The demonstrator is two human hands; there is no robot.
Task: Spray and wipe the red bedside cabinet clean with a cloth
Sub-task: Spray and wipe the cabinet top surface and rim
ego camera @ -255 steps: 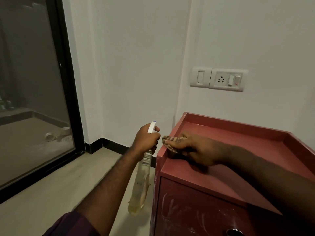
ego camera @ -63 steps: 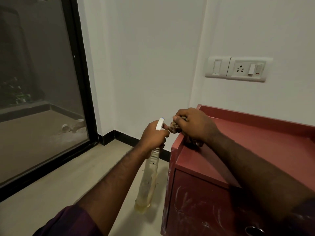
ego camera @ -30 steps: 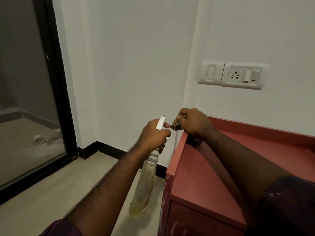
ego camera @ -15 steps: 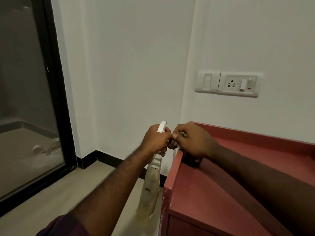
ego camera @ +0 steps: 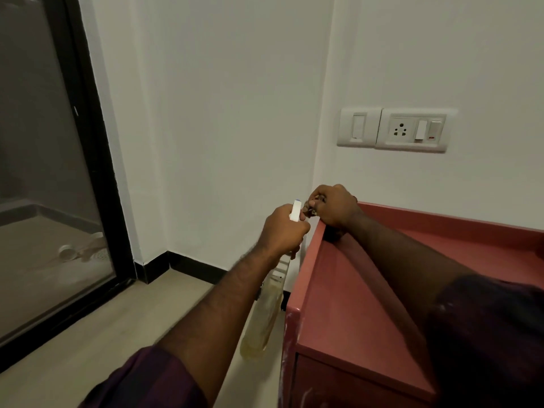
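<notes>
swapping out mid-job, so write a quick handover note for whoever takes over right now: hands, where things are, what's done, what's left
Left hand: grips the spray bottle by its trigger head, the bottle hanging down beside the cabinet's left side.
Right hand: pinches the bunched cloth at the back left corner of the red bedside cabinet, on its raised rim.
Done: the top shows no obvious marks; which parts were wiped cannot be told.
Left: white smears show on the front left edge; those and the front probably need spraying and wiping.
</notes>
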